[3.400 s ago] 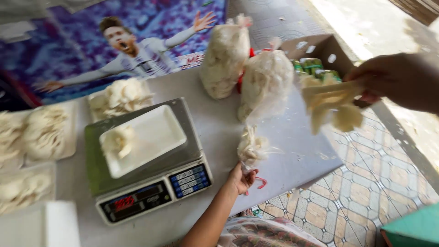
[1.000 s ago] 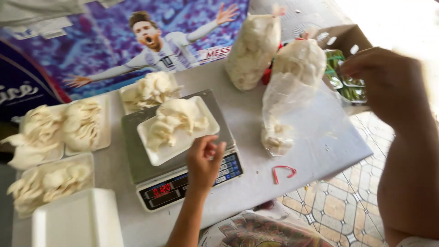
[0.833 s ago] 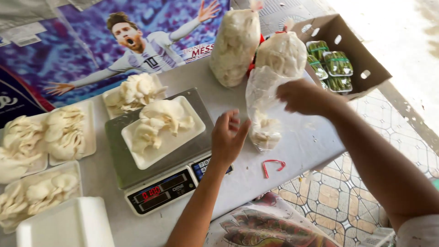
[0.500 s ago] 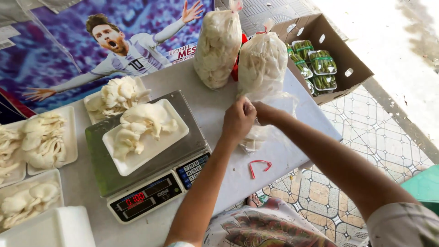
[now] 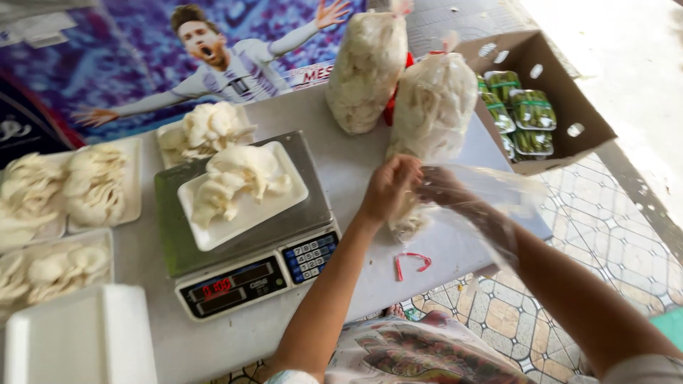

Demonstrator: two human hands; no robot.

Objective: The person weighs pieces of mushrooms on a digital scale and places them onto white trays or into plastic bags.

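One head-worn camera looks steeply down, close over the table (image 5: 356,163) and tiled floor (image 5: 569,213).

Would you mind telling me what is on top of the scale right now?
A white foam tray sits on the scale, holding a pile of pale mushrooms. The tray covers most of the platter, so anything under it cannot be seen.

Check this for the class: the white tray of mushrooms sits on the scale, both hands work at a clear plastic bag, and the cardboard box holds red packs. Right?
Not quite: the cardboard box holds green packs, not red, as the head view shows. The rest stands: tray on scale, left hand and right hand at the bag.
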